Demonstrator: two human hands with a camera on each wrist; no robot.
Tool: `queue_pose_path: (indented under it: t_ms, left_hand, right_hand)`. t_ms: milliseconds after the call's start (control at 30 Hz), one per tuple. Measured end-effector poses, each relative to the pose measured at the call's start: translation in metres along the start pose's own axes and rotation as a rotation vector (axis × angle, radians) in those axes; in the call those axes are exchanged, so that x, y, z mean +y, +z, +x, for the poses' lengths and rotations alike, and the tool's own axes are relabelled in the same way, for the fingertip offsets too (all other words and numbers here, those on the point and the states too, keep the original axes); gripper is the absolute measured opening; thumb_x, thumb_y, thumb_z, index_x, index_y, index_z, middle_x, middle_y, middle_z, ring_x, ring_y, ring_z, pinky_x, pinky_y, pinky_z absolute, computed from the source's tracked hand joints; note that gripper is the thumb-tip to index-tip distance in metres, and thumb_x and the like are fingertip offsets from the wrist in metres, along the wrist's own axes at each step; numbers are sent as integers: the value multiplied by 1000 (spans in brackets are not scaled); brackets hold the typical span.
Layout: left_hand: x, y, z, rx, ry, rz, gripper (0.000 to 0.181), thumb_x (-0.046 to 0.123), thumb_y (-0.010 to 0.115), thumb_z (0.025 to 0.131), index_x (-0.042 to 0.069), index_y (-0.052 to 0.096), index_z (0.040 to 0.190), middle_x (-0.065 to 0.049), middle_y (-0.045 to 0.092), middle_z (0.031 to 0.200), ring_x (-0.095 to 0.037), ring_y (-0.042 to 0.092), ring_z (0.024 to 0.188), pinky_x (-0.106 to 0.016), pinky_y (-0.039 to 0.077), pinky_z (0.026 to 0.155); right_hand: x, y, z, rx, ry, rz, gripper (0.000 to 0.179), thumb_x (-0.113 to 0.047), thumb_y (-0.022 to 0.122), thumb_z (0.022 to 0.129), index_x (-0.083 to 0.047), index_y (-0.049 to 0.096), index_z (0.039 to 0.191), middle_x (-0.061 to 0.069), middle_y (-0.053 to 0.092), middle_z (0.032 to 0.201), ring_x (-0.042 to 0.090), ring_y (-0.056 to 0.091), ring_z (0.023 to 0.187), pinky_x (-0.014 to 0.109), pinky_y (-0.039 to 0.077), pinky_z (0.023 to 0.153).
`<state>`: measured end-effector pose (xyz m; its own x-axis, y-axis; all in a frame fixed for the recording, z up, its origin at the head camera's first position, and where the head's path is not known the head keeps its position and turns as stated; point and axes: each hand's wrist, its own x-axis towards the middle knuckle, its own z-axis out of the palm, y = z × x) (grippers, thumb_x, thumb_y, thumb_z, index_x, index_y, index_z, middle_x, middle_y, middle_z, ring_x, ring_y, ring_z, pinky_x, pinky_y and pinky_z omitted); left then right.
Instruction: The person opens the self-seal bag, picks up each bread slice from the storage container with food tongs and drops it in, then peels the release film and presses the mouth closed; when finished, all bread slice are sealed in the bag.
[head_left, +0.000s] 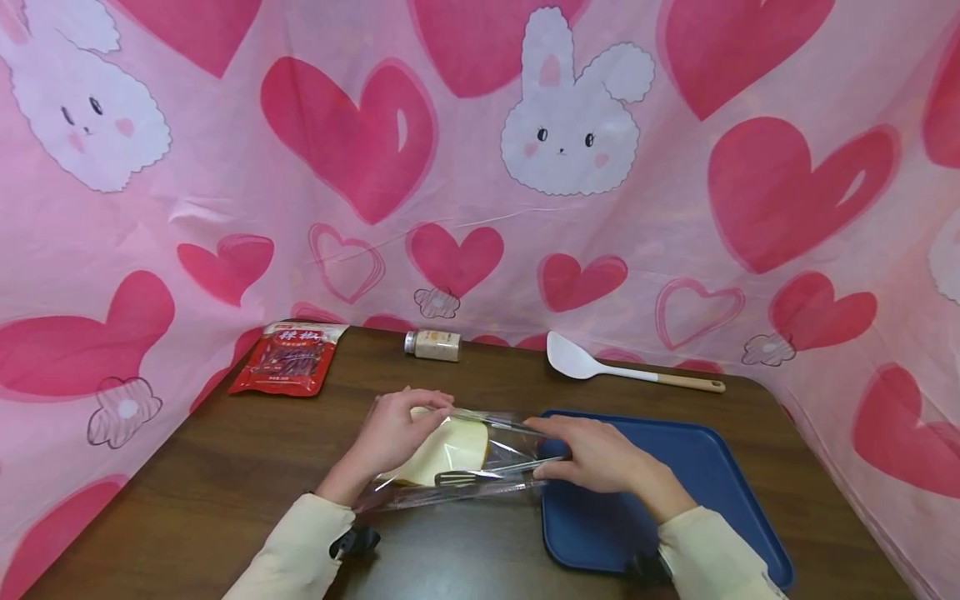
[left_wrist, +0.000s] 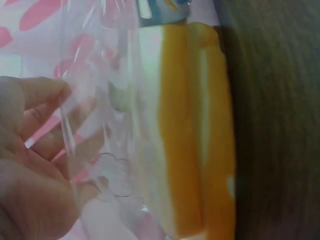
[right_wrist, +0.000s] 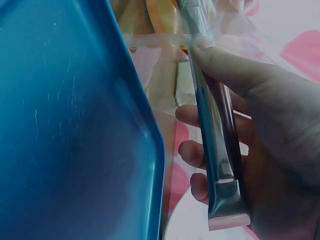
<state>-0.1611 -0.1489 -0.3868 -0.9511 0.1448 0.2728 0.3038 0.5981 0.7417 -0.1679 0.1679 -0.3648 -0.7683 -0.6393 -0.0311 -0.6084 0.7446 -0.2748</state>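
Note:
Slices of bread (head_left: 461,442) with a golden crust lie in a clear plastic bag (head_left: 513,425) at the middle of the table. My left hand (head_left: 397,429) holds the bag's film at its far left side; in the left wrist view several fingers show through the film, beside the crusts. With thumb and fingers, my right hand (head_left: 600,454) grips metal tongs (right_wrist: 217,130) near the bag's right end. Their slotted tip (head_left: 453,478) reaches inside the film to the near side of the bread. The bag's opening overlaps the tray's left edge.
A blue tray (head_left: 738,508) lies under and beside the right forearm. Along the back stand or lie a red packet of dried chilies (head_left: 288,360), a small seasoning jar (head_left: 435,345) on its side and a white spatula (head_left: 577,358) with a wooden handle. Pink cloth hangs behind.

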Motion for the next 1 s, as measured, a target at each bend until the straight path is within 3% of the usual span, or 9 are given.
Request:
queue_pose_path:
  t_ms: [167,400,667,733,867,1000]
  left_hand:
    - [-1,4,-1,-20,30,-35,14,22,76,99,18,83,110,4,80,121,-23,71,126,-52,36,126]
    - [-1,7,-1,-4,68,-154,16,17,73,101,11,82,113,0,79,123,-23,69,129,-50,34,128]
    - [-6,9,-3,21,-12,-125,14,27,74,101,27,82,112,8,77,128,-21,66,134,-51,37,126]
    - [-6,10,-2,30,-15,-141,14,27,74,100,26,82,112,6,77,129,-24,64,136,-53,35,127]
    - [-5,14,0,56,48,-200,14,17,75,99,15,82,111,-3,78,126,-29,66,134,-55,33,127]
    - [-4,15,1,65,67,-211,13,12,75,98,12,82,109,-5,79,124,-27,69,130,-53,35,126]
  right_hand:
    - [2,0,-1,30,-36,-20,66,-58,70,96,-23,58,151,6,68,144,28,69,122,56,58,98]
    - [-6,0,3,77,-58,-51,61,-52,72,97,-19,62,147,3,73,135,23,73,110,49,60,89]
    - [-10,2,5,54,-42,-23,61,-53,72,97,-17,63,146,3,73,133,25,72,113,50,60,90]
    - [-10,3,5,54,-30,-2,61,-53,71,97,-17,63,146,3,73,134,26,72,114,52,60,91]
    - [-12,4,6,61,0,32,61,-54,72,97,-15,63,142,4,74,132,26,73,111,52,60,90]
    - [-13,4,7,52,14,46,61,-56,72,96,-14,63,140,5,75,130,26,73,110,53,60,90]
